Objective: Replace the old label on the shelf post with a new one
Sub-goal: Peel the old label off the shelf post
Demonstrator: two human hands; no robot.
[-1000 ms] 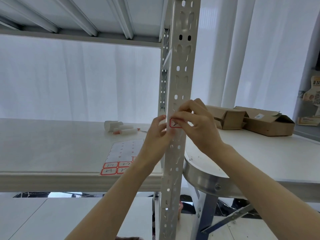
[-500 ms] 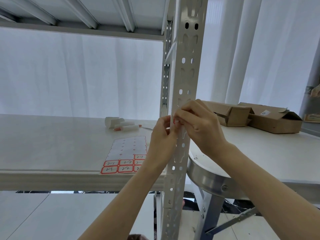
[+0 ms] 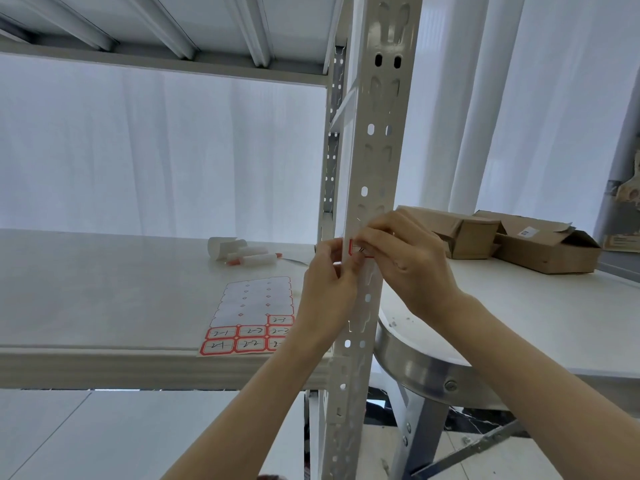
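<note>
A white perforated shelf post [image 3: 375,140] stands upright in the middle of the view. A small red-bordered label [image 3: 356,247] sits on its front face at hand height. My right hand [image 3: 405,258] pinches the label's right part with fingertips. My left hand [image 3: 329,285] grips the post's left edge, its thumb touching the label's lower left corner. A label sheet [image 3: 252,317] lies on the shelf board to the left, with several red-bordered written labels in its bottom rows and peeled blanks above.
White rolled items with red tips [image 3: 242,254] lie further back on the shelf board [image 3: 104,296]. Brown cardboard boxes [image 3: 519,244] rest on a white table [image 3: 536,323] with a metal rim at right. An upper shelf [image 3: 156,32] spans overhead. White curtains hang behind.
My fingers have shifted on the post, so more of the red label shows between my hands than half a second ago. The view has tilted slightly; both hands stay at the same spot.
</note>
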